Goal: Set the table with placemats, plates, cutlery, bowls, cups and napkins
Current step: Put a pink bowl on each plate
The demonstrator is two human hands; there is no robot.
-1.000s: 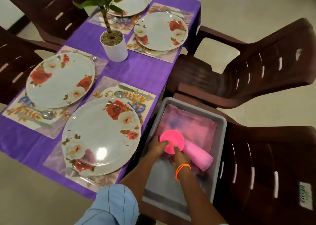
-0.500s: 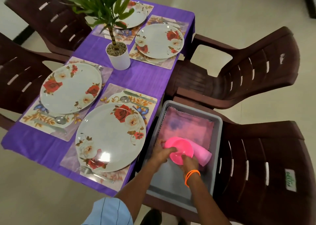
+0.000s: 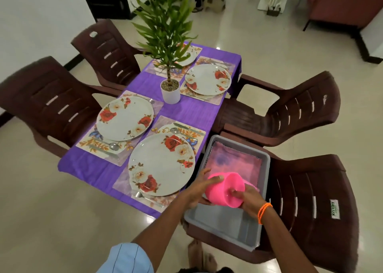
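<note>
— Pink plastic bowls [image 3: 224, 191], who holds them?
— Both hands. The left hand [image 3: 199, 188] wraps around the side, and the right hand [image 3: 247, 200] grips the rim.
— Where are they?
— Up over the grey plastic tub [image 3: 226, 223] on the brown chair [image 3: 315, 200], beside the purple table's [image 3: 199, 111] near right corner.
</note>
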